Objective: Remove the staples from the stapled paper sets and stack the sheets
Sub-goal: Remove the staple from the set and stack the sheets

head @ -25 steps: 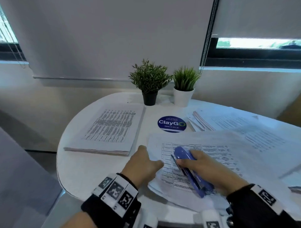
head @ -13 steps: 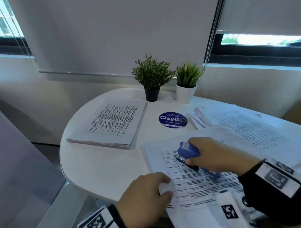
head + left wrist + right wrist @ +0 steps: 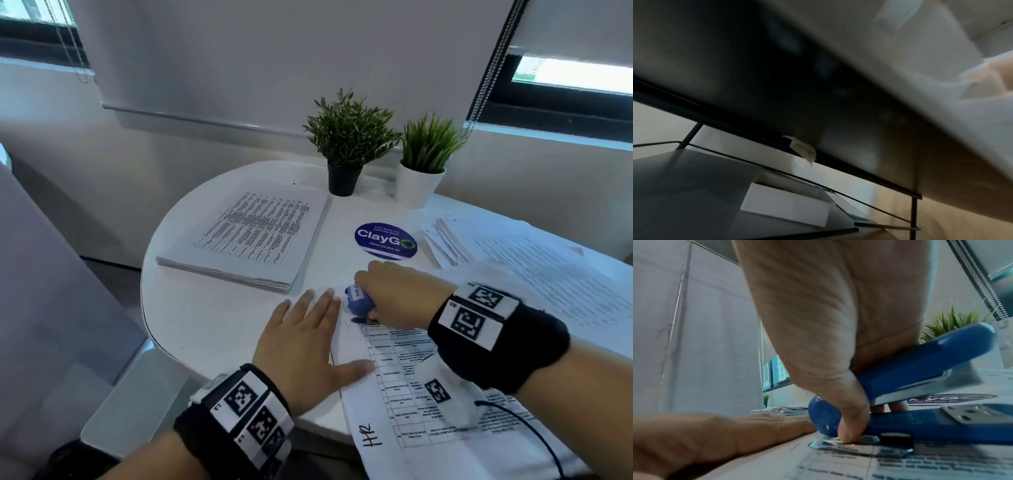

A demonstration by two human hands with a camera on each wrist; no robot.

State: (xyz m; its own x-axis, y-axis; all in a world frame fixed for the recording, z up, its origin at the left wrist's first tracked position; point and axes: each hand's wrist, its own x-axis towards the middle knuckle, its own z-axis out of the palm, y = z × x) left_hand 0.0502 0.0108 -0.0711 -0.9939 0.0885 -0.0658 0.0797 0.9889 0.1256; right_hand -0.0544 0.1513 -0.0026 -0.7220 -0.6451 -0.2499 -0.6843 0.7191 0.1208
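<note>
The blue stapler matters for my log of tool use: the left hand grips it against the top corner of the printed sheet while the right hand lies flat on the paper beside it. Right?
Not quite: the hands are swapped. In the head view the right hand grips the blue stapler at the printed sheet's top corner, and the left hand lies flat beside it, fingers straight.

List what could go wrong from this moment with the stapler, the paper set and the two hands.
1. The left hand lies flat beside the blue stapler, its fingers close to the metal tip; a slip could jab them.
2. The paper set hangs over the table edge; pulling may drag or tear it.
3. The right hand hides the tip from the head view, so aim on the staple is uncertain.
</note>
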